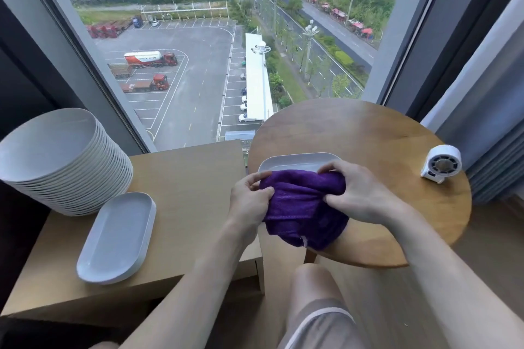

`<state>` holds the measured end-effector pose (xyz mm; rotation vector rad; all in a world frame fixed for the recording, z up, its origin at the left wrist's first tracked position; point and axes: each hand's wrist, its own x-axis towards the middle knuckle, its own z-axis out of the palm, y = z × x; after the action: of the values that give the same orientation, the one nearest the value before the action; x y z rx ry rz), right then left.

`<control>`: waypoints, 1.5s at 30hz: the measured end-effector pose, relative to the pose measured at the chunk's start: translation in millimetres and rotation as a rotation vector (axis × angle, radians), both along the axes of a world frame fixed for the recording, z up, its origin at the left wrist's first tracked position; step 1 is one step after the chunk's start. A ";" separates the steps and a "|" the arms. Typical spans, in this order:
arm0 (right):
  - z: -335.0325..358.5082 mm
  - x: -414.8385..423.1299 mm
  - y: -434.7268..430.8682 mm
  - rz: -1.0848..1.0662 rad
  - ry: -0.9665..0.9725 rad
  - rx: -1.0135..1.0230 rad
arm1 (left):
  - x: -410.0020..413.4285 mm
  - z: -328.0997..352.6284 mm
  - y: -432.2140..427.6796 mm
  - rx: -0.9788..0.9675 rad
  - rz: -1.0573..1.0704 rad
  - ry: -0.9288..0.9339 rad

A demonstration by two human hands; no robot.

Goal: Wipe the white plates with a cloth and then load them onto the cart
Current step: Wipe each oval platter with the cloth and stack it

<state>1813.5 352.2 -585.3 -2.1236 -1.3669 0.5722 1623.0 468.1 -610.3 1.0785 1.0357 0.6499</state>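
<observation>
Purple cloth (303, 207) gripped by left hand (249, 201), right hand (360, 193), half-covering plate (295, 161), fan (441, 163), stack (65, 161) beside

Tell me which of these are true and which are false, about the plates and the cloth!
1. The left hand and the right hand both hold the purple cloth. True.
2. The small white fan stands on the round table. True.
3. The tall stack of round plates sits on the round table. False: it sits on the rectangular wooden top to the left.
4. The cloth is green. False: it is purple.
5. A white oblong plate shows just behind the cloth. True.
</observation>
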 end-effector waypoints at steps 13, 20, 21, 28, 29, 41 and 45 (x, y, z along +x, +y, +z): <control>-11.5 1.3 5.6 -0.127 0.095 -0.220 | -8.1 6.3 0.4 0.104 -0.049 0.048; -3.9 -2.8 11.2 -0.378 1.107 0.466 | -17.7 5.1 -14.6 0.024 -0.061 -0.026; -3.4 -5.1 13.1 -0.372 1.228 0.516 | -15.3 6.1 -17.2 -0.018 -0.048 -0.062; -29.9 -33.6 23.8 -0.351 1.182 0.517 | 1.3 13.7 -32.6 -0.214 0.020 -0.326; -33.1 -35.9 27.3 -0.438 1.027 0.498 | 3.1 13.2 -36.4 -0.197 0.014 -0.312; 5.6 26.5 41.4 -0.467 0.157 0.205 | -10.5 4.6 -26.1 0.505 -0.217 0.364; 8.7 6.1 50.1 -0.389 -0.049 0.229 | -7.0 -2.7 12.9 0.517 -0.024 0.484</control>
<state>1819.6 402.3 -576.6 -2.1436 -0.9518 0.1990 1616.0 481.0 -613.0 1.7567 1.2993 0.6708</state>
